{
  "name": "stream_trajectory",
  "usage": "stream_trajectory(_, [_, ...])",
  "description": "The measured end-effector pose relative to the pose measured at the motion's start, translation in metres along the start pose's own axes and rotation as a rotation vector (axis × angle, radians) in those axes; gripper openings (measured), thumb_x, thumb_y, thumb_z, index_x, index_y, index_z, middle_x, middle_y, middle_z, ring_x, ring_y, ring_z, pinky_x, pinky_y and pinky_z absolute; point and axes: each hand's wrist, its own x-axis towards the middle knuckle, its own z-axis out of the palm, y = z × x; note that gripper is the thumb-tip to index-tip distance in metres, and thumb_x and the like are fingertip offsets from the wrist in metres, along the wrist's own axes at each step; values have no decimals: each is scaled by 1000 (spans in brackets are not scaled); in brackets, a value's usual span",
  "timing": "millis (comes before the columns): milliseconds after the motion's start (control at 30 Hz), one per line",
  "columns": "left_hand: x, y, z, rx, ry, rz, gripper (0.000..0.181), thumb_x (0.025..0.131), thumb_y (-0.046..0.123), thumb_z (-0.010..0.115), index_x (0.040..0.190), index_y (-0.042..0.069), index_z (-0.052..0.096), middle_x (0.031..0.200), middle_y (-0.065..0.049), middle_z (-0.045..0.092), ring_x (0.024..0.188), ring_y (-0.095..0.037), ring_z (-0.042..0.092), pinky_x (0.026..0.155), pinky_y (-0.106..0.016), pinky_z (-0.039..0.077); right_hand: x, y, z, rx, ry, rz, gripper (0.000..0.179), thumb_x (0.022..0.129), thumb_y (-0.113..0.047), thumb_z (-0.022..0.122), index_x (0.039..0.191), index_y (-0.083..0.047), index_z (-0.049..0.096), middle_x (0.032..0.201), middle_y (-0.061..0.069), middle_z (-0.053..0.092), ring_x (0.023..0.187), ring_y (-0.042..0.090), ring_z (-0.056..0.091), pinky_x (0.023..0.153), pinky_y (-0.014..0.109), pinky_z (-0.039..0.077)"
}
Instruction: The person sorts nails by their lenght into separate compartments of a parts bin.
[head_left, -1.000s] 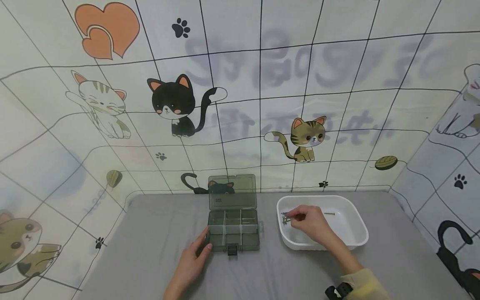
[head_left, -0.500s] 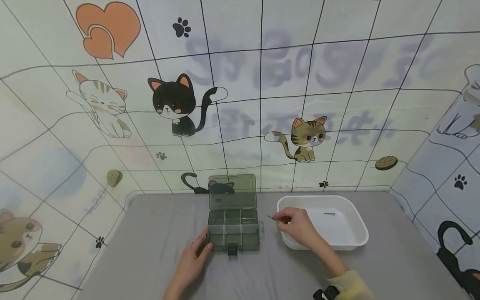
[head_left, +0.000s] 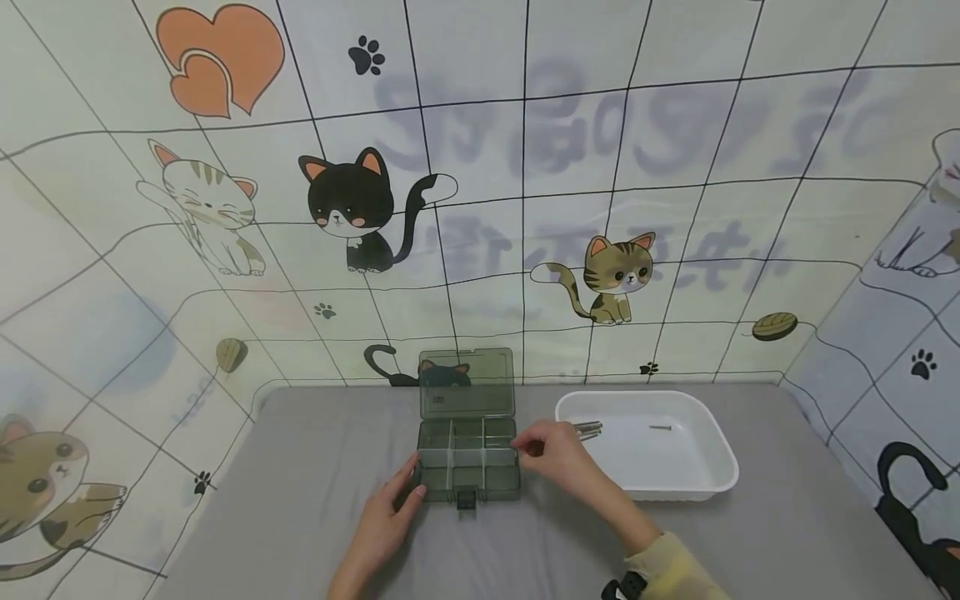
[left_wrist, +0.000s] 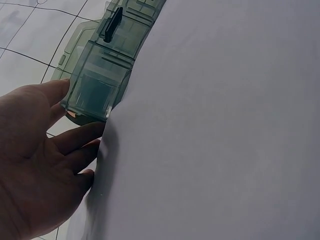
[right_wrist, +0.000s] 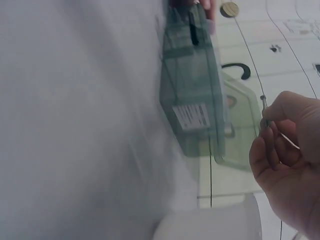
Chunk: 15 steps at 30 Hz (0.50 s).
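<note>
A green see-through compartment box (head_left: 468, 483) stands on the grey cloth, its lid (head_left: 467, 392) raised against the back wall. My left hand (head_left: 382, 517) rests its thumb and fingertips against the box's left side; the left wrist view shows this hand (left_wrist: 45, 155) with its fingers loosely extended. My right hand (head_left: 558, 454) is at the box's right edge. In the right wrist view, thumb and forefinger of this hand (right_wrist: 295, 145) pinch a small metal screw (right_wrist: 264, 102). Several more screws (head_left: 590, 430) lie in the white tray (head_left: 720, 479), partly behind my right hand.
One single screw (head_left: 660, 427) lies apart near the middle of the tray. The box has a black latch (head_left: 467, 498) at its front. A cloth wall printed with cats (head_left: 487, 250) borders the grey surface (head_left: 300, 467) at the back and sides.
My right hand has lifted a screw out of the tray and moved left to the box's right edge. My left hand has stayed against the box.
</note>
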Motion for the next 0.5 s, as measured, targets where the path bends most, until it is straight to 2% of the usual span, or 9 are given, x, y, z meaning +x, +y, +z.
stream_trajectory(200, [1,0,-1,-1,-6,4,53,104,29,63,154,20,50,144,-20,57,131,-40,55,109,-63,39,4,-2,12,-78,-19,-55,18,75,9,68,89,2,77,82,0,70,71,6,60,62,23,53])
stream_trajectory(500, [0,1,-2,-11,-21,-2,53,105,29,62,155,19,48,145,-22,56,129,-41,57,107,-64,41,4,-8,20,-117,-56,-4,17,80,6,71,95,1,78,84,-2,68,74,8,59,64,23,52])
